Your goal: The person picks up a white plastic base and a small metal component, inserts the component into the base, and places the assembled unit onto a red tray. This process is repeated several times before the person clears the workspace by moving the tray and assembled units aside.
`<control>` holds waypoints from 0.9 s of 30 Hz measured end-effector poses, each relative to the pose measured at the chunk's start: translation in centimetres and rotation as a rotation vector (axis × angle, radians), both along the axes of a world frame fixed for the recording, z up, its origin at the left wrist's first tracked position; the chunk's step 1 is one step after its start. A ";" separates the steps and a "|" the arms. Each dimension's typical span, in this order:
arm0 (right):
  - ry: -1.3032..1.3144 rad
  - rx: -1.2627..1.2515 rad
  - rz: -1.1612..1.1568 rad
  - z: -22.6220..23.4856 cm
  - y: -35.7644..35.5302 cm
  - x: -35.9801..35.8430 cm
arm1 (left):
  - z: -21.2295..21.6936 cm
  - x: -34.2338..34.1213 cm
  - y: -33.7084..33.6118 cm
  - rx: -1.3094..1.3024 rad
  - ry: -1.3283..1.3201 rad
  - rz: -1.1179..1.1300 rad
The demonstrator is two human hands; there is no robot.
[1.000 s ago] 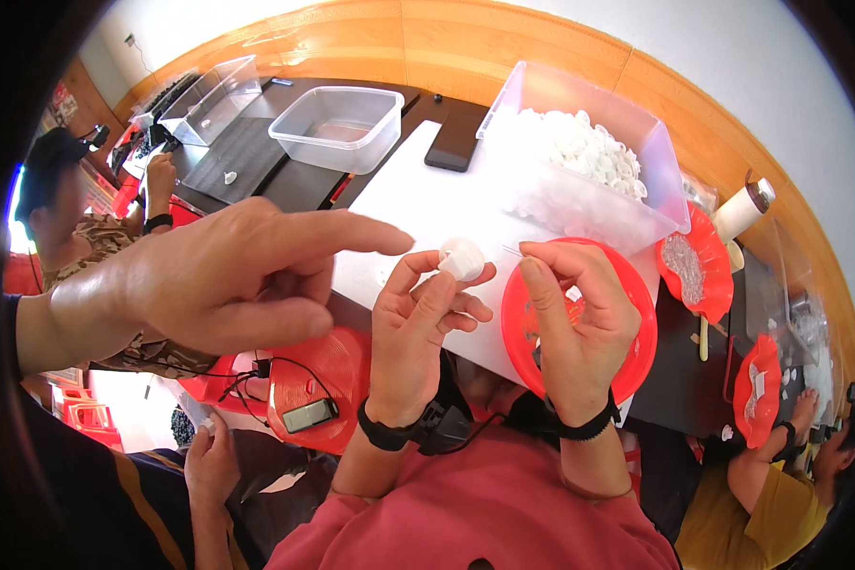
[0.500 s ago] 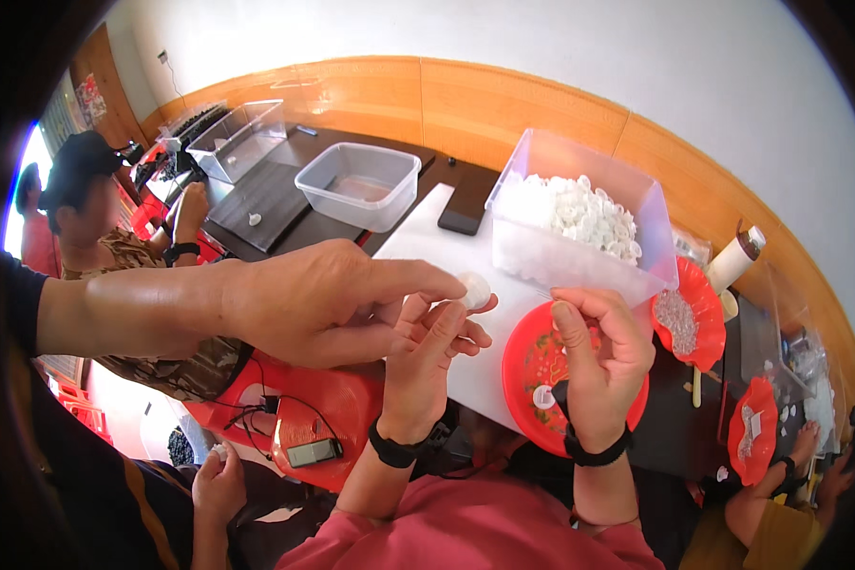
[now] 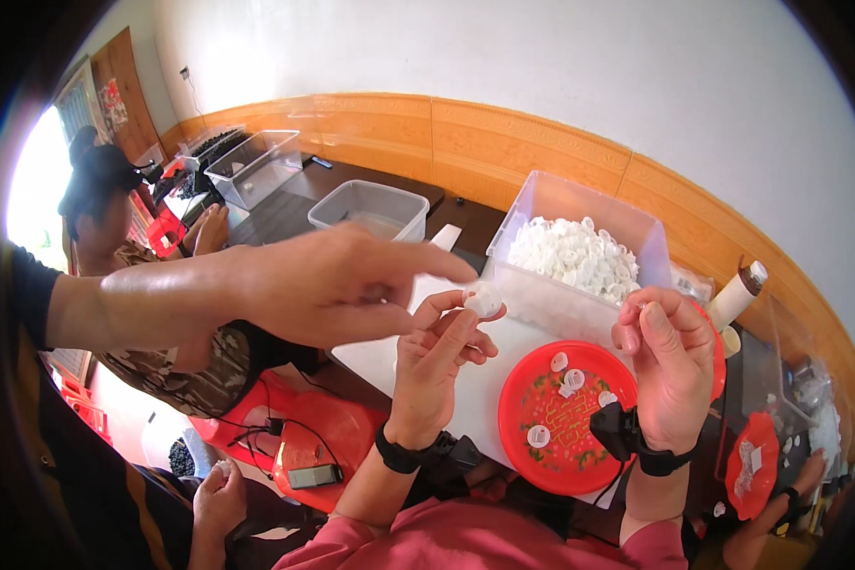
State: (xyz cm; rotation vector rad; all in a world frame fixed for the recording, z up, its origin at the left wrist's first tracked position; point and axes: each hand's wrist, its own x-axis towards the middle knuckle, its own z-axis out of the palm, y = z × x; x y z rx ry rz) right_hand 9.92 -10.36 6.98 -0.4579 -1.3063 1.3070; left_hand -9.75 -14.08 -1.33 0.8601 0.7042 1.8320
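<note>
My left hand (image 3: 426,380) pinches a small round white plastic piece (image 3: 483,301) between thumb and fingertips. A co-worker's hand (image 3: 342,285) reaches in from the left, its index finger extended close to that piece. My right hand (image 3: 676,366) is raised right of the red plate, thumb and fingers pressed together; what they hold, if anything, is too small to make out. Below and between my hands lies the red patterned plate (image 3: 509,423), with several white pieces (image 3: 539,436) on it.
A clear bin (image 3: 565,304) heaped with white pieces (image 3: 579,256) stands behind the plate. An open clear tub (image 3: 413,223) sits farther left. At the right are a red dish (image 3: 749,475) and a white bottle (image 3: 734,296). Another person (image 3: 104,209) sits at left.
My right hand has moved right, from over the red plate to beside it, uncovering more of the plate. My left hand still holds the white piece, and the co-worker's finger stays near it.
</note>
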 end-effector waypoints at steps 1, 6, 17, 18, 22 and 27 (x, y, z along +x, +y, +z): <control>0.001 -0.008 0.030 -0.1 0.2 0.2 | 0.3 0.1 0.1 -0.014 0.024 0.010; 0.070 -0.047 0.140 -0.9 0.6 1.3 | 0.6 0.1 0.1 -0.010 0.068 0.066; -0.194 0.076 0.192 -2.5 3.8 -1.8 | 1.5 2.1 1.8 -0.070 0.124 0.079; -0.176 0.099 0.170 -2.5 3.9 -1.8 | 1.7 2.5 2.0 -0.069 0.124 0.061; -0.198 0.168 0.069 -2.9 4.2 -1.9 | 1.7 3.2 2.5 -0.075 0.157 0.090; -0.262 0.201 0.017 -3.3 4.1 -1.8 | 1.6 3.4 2.3 -0.080 0.177 0.136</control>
